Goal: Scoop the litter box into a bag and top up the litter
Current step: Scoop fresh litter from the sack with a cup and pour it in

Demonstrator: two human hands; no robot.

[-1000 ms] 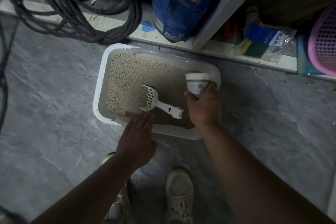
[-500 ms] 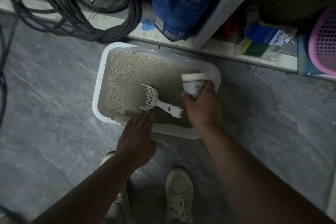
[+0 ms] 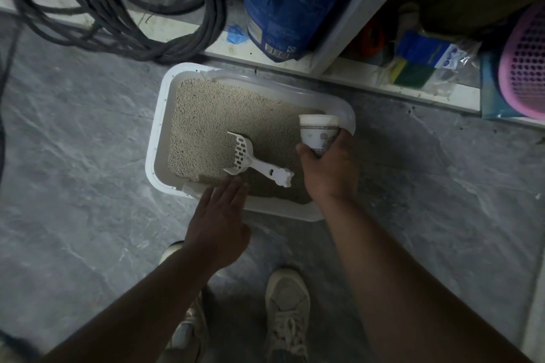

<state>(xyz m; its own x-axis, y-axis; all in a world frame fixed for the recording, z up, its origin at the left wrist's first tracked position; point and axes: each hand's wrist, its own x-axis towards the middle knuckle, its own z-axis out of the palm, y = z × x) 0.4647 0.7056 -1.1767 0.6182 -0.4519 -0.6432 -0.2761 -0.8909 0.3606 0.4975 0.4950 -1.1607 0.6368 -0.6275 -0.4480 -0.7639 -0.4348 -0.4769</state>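
Litter box [image 3: 156, 138] is sitting on the floor, scoop [image 3: 250, 159] lying on its litter [image 3: 212, 127]. Right hand [image 3: 330, 174] is gripping a paper cup [image 3: 318, 132] above it; left hand [image 3: 218, 224] is hovering flat, fingers straight, over the near rim.

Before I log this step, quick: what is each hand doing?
Left hand: open, fingers straight at the litter box's near rim, holding nothing.
Right hand: gripping a paper cup over the litter.

Home utility nook: cables [image 3: 124, 9], sponges [image 3: 411, 74].
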